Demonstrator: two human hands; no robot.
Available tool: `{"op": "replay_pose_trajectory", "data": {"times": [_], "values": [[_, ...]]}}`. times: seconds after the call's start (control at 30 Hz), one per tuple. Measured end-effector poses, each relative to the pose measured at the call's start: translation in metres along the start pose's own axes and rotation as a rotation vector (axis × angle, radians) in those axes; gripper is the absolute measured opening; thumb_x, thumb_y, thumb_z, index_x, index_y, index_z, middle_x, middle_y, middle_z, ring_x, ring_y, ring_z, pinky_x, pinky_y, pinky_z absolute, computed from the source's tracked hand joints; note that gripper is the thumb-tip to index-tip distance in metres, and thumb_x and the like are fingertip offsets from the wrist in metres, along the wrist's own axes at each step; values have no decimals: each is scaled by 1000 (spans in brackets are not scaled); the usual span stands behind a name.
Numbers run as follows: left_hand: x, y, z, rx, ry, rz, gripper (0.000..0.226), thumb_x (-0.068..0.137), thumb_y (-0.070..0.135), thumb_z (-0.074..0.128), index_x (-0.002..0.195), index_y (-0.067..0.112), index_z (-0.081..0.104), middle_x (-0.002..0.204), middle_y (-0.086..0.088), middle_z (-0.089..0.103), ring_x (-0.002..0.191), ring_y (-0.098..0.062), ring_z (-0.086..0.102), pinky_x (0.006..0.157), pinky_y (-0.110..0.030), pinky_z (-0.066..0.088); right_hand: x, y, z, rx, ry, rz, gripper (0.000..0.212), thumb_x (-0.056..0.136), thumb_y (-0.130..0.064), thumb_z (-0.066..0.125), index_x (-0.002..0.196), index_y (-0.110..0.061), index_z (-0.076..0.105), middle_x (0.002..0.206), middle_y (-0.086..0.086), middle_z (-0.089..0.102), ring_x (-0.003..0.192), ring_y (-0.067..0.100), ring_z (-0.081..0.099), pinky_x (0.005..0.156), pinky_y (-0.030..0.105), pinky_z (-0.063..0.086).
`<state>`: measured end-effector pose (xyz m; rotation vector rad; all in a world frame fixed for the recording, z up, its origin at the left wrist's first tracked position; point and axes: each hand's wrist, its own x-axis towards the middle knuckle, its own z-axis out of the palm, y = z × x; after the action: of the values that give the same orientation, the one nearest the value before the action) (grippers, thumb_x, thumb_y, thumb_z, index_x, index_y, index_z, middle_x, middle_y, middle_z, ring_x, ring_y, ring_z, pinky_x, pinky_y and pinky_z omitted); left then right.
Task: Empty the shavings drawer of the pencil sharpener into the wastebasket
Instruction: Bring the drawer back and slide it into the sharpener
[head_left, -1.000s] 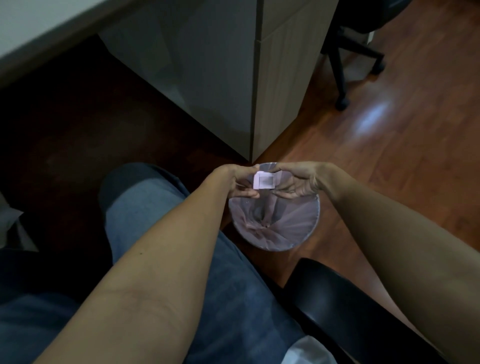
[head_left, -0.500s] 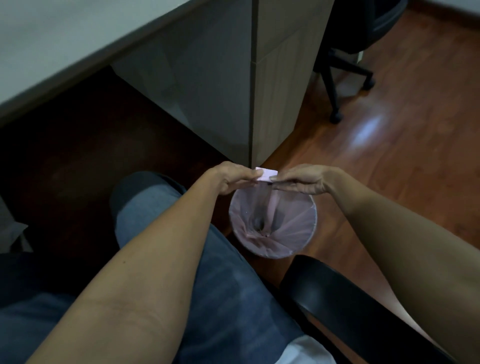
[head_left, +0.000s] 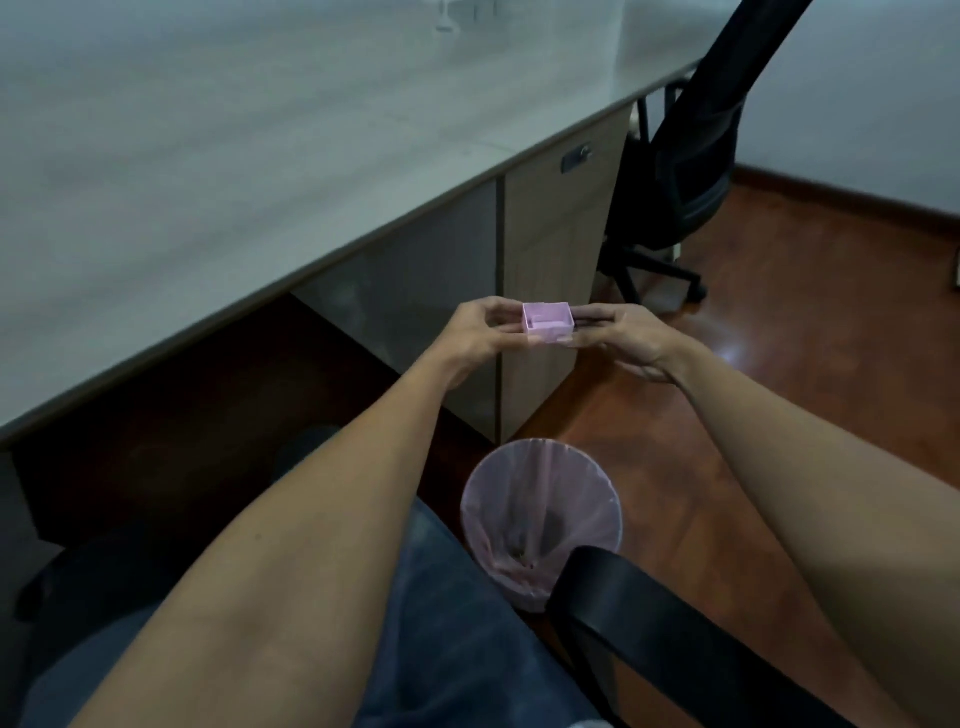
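Note:
A small pink shavings drawer (head_left: 548, 323) is held open side up between both hands, in front of the desk's cabinet. My left hand (head_left: 480, 330) pinches its left end and my right hand (head_left: 621, 335) pinches its right end. The drawer's inside looks bare. Well below the hands, on the floor by my right knee, stands the round wastebasket (head_left: 540, 517) lined with a pink bag, with a little dark debris at its bottom. The pencil sharpener itself is not in sight.
A long grey desk top (head_left: 234, 171) fills the upper left, with a wooden cabinet (head_left: 556, 234) under its edge. A black office chair (head_left: 680, 171) stands behind it on the wooden floor. My chair's black armrest (head_left: 675, 634) overlaps the basket's near rim.
Both hands lifted the drawer from just over the wastebasket's mouth up to desk-cabinet height and turned it open side up. The view tilted upward, showing the desk top.

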<state>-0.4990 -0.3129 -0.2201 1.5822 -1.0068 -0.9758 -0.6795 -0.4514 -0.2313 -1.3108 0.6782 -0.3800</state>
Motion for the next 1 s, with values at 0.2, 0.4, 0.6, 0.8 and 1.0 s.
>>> {"op": "replay_pose_trajectory", "data": {"times": [0.2,0.4,0.6,0.8,1.0], "values": [[-3,82,-17,55,61,203,59,76,10,87,129,0,65,119,-9,75,103,-13,74,90,-23,58,-9,-93,1,-66,-20,-164,55,79,21,70,131,9,61,112,18,73,91,14,77,84,19,59],[-19,153,-60,139,120,309,49,83,8,81,128,-3,66,122,-13,73,107,-18,71,90,-19,56,-8,-165,33,-43,-87,-286,64,70,14,79,131,10,62,126,25,70,115,27,70,93,24,58],[-50,200,-116,191,200,341,45,83,9,81,125,1,68,114,-9,75,101,-15,72,90,-21,56,7,-218,88,-93,-202,-388,57,76,13,76,130,9,63,126,21,71,119,25,70,97,24,55],[-89,226,-182,221,305,351,44,82,13,82,124,5,70,115,-9,76,111,-20,72,103,-33,53,17,-260,160,-140,-353,-471,45,81,11,73,126,5,67,119,15,74,110,18,72,93,21,55],[-146,231,-248,247,429,353,40,85,12,80,123,6,71,115,-8,77,109,-16,73,97,-23,53,27,-280,249,-145,-501,-518,45,83,9,74,127,7,67,123,15,74,114,17,72,90,18,55]]}}
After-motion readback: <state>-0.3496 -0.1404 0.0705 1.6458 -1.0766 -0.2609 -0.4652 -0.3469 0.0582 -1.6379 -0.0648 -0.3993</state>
